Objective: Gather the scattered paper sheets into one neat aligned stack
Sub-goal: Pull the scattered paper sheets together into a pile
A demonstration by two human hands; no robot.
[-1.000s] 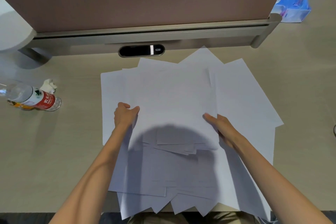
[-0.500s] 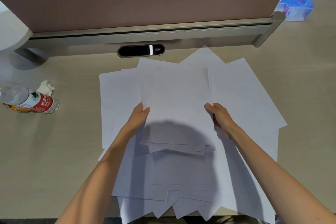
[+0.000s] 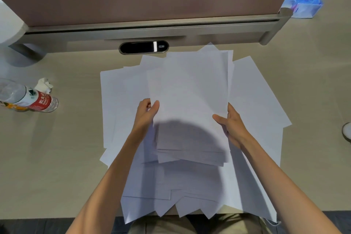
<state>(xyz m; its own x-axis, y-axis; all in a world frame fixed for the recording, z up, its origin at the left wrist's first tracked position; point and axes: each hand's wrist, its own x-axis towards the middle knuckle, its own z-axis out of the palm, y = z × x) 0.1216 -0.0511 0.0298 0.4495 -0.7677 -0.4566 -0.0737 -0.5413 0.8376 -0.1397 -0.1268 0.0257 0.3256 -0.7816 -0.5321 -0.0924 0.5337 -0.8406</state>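
The left hand (image 3: 147, 115) and right hand (image 3: 231, 125) each grip a side edge of a partly squared stack of paper (image 3: 190, 104), thumbs on top. Other loose sheets (image 3: 121, 100) lie spread on the tabletop (image 3: 57, 157) beneath and around the fingers (image 3: 144, 103).

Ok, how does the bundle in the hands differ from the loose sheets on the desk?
The bundle is roughly squared; the loose sheets fan out at mixed angles. The bundle is gripped by the left hand and right hand; the loose sheets lie flat on the desk. Both are plain white paper.
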